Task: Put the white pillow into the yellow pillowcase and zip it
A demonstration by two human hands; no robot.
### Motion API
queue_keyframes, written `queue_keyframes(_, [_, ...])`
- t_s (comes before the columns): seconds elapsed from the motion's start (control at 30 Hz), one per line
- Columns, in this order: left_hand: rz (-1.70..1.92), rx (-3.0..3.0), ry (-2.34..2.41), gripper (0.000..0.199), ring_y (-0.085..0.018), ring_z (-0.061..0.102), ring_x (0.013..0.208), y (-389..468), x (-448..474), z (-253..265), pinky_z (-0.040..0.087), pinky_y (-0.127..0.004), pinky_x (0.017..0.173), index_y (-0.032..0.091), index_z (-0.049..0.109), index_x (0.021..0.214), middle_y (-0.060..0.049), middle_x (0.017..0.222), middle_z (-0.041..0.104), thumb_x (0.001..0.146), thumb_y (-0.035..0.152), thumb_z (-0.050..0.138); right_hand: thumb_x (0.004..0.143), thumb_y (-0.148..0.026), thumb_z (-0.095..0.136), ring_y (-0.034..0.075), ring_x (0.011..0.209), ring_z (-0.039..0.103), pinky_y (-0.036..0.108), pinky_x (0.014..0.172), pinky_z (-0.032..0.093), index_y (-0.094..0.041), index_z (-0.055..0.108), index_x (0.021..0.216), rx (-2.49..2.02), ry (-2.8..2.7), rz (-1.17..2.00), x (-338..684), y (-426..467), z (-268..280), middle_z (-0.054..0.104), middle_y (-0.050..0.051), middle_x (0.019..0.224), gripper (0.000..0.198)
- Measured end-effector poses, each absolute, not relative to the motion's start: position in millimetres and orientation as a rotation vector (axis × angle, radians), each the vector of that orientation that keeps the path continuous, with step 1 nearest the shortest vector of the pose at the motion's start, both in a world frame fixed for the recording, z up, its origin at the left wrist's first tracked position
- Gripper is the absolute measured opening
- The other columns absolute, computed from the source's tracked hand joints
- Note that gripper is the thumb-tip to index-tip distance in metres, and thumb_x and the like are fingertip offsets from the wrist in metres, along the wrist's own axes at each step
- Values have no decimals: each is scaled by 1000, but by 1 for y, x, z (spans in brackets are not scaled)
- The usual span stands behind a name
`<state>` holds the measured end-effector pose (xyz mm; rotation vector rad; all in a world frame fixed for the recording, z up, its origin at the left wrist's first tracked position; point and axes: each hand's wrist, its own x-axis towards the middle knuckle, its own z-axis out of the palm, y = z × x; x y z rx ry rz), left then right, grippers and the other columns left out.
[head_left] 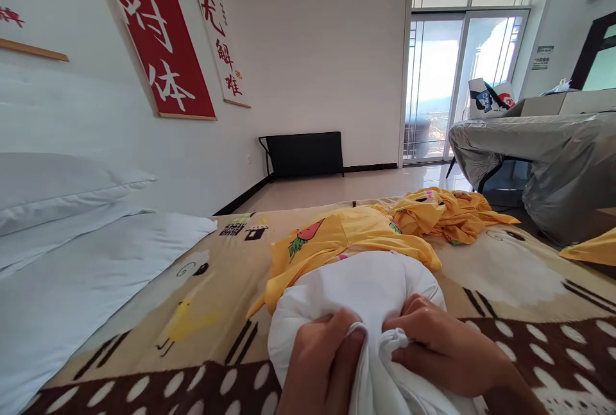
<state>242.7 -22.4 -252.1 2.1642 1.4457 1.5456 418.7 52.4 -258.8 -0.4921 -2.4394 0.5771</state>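
Note:
A white pillow [356,280] lies bunched up close in front of me. My left hand [327,357] is closed on its white cloth, with a folded piped edge by the thumb. Just to the right, my right hand [433,344] pinches another gathered part of the same pillow, where the piping curls over. The pillow's near end runs out of view below. Yellow cloth printed with carrots [327,235] lies against the pillow's far end; how far the two overlap is hidden. More of the yellow cloth is crumpled toward the back right.
White pillows [96,274] are stacked at the left. Underneath everything spreads a beige and brown patterned blanket [192,312]. A table wrapped in plastic [553,126] stands at the right, and a black folded panel [304,154] leans by the far wall. Another yellow cloth [594,248] lies at the right edge.

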Motion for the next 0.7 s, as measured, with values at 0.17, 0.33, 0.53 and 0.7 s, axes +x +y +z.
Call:
queue_keyframes(0.17, [1772, 2310, 1239, 25, -19, 62, 82, -19, 232, -258, 50, -31, 75, 25, 56, 75, -5, 79, 66, 91, 25, 37, 93, -46, 38, 14, 62, 50, 25, 59, 37, -19, 58, 65, -560, -2621, 418, 406, 54, -268, 59, 3, 61, 43])
queue_keyframes(0.33, [1468, 2226, 1588, 32, -12, 50, 46, -13, 225, -266, 40, -24, 50, 23, 51, 65, 3, 51, 52, 93, 30, 38, 94, -41, 37, 15, 65, 50, 26, 65, 39, -19, 59, 72, -546, -2442, 598, 402, 52, -270, 58, 2, 64, 37])
queue_keyframes(0.53, [1279, 2317, 1535, 23, -16, 56, 65, -11, 219, -260, 45, -24, 60, 22, 54, 72, -3, 69, 61, 90, 33, 44, 94, -31, 36, 19, 94, 53, 33, 85, 39, -20, 55, 82, -393, -2087, 596, 396, 47, -267, 60, 7, 99, 25])
queue_keyframes(0.7, [1406, 2210, 1308, 21, -15, 55, 80, -17, 235, -251, 46, -24, 72, 20, 58, 80, -5, 82, 57, 92, 25, 40, 96, -38, 33, 14, 67, 51, 27, 69, 38, -19, 50, 69, -518, -2139, 543, 397, 50, -272, 55, 1, 67, 37])
